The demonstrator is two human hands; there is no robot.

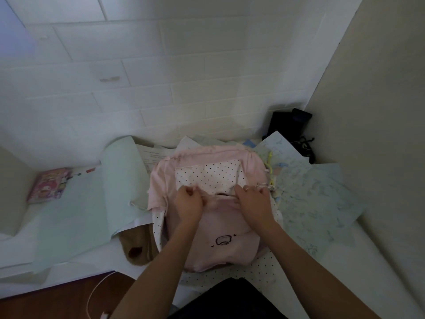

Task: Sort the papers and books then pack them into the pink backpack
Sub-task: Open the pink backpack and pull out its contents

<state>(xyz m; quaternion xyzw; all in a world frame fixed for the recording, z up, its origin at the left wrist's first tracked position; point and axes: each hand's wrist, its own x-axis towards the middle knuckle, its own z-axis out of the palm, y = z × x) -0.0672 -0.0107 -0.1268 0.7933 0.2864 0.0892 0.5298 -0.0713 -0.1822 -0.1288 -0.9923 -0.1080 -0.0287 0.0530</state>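
Note:
The pink backpack [220, 247] lies on the white surface in front of me, its mouth turned away and showing a white lining with black dots [210, 174]. My left hand [187, 202] and my right hand [254, 201] both pinch the pink fabric at the near rim of the opening, a small gap showing between them. Large pale green sheets [92, 203] lie to the left of the bag. Scribbled pale blue papers [310, 192] spread out to its right. A pink cartoon-covered book [49, 185] rests at the far left. What is inside the bag stays hidden.
A black object [288, 127] with dark cords stands in the back right corner by the beige wall. A brown cloth thing [135, 247] pokes out under the bag's left side. White tiled wall behind; wooden floor [46, 305] and a thin white cable [96, 288] at lower left.

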